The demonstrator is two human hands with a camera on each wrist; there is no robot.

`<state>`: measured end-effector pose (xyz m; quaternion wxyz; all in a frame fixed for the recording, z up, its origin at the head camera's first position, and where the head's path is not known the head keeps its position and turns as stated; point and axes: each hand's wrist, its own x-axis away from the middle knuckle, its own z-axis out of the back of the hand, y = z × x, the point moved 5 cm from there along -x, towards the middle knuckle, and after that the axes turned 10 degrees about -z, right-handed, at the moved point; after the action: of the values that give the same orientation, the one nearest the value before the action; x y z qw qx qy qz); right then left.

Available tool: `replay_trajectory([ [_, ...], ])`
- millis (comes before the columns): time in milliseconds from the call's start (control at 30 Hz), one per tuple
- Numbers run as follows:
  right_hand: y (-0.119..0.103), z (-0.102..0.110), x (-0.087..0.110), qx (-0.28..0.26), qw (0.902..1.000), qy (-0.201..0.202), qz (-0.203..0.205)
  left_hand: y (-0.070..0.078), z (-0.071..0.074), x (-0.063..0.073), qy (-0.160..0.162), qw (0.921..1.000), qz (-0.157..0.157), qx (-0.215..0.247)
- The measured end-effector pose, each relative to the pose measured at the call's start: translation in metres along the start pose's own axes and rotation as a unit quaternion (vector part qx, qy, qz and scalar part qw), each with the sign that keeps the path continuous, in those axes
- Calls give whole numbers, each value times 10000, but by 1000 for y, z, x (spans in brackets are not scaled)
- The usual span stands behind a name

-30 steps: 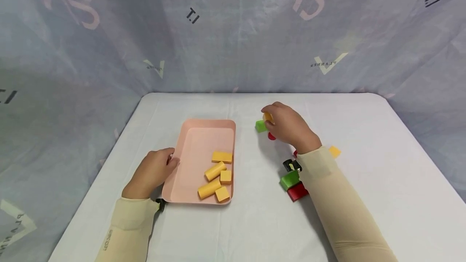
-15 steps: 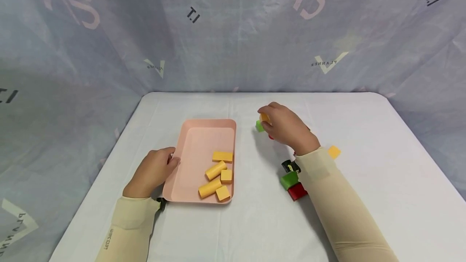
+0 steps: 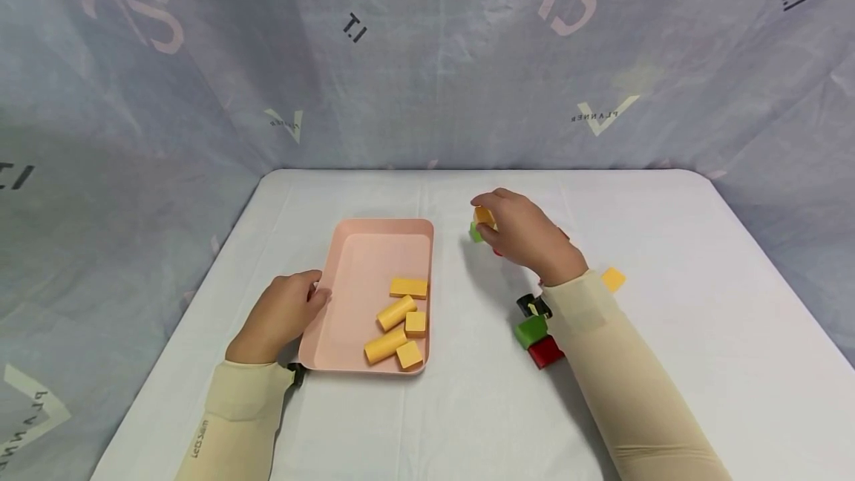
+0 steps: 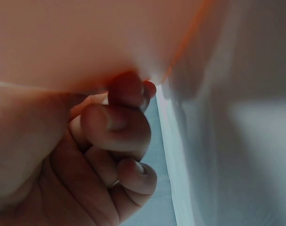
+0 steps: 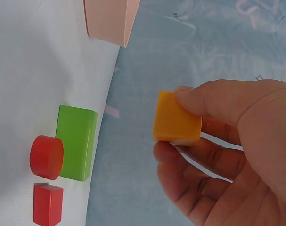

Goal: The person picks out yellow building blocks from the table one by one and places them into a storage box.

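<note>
My right hand (image 3: pixel 524 236) pinches a yellow cube-shaped block (image 5: pixel 173 120) between thumb and fingertips, held up off the table. Behind the cube in the head view, part of a green block (image 3: pixel 476 232) shows. The right wrist view has that green block (image 5: pixel 77 141) beside a red cylinder (image 5: pixel 47 157) and a small red block (image 5: pixel 48 204). At the pink tray's (image 3: pixel 374 262) left edge, my left hand (image 3: pixel 277 314) grips the rim, fingers curled under it. Inside the tray's near right part lie two yellow cylinders (image 3: pixel 385 346) and several yellow blocks (image 3: pixel 408 288).
Near my right forearm lie a black-and-yellow item (image 3: pixel 534 306), a green block (image 3: pixel 531 332) and a dark red block (image 3: pixel 546 352). A yellow piece (image 3: pixel 612 279) sits right of that sleeve. Grey printed cloth (image 3: pixel 427 58) hangs behind the white table (image 3: pixel 467 421).
My right hand has shifted slightly left with the yellow block, and a bit of red now shows behind its wrist. My left hand and the tray stay nearly in place.
</note>
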<state>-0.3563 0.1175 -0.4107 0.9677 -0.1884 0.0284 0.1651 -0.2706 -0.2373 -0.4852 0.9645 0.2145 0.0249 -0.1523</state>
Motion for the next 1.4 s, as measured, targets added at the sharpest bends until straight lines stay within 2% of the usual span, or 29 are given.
replay_trajectory([
  [600,-12,-6,0,46,9999,-7,91,0,0,-1,10,10000,-22,28],
  [1000,-17,-14,1,-105,9991,-358,176,-1,-2,-1,-25,10000,16,23],
  [1400,-25,-16,4,-120,9987,-274,402,-1,0,0,-20,10000,16,35],
])
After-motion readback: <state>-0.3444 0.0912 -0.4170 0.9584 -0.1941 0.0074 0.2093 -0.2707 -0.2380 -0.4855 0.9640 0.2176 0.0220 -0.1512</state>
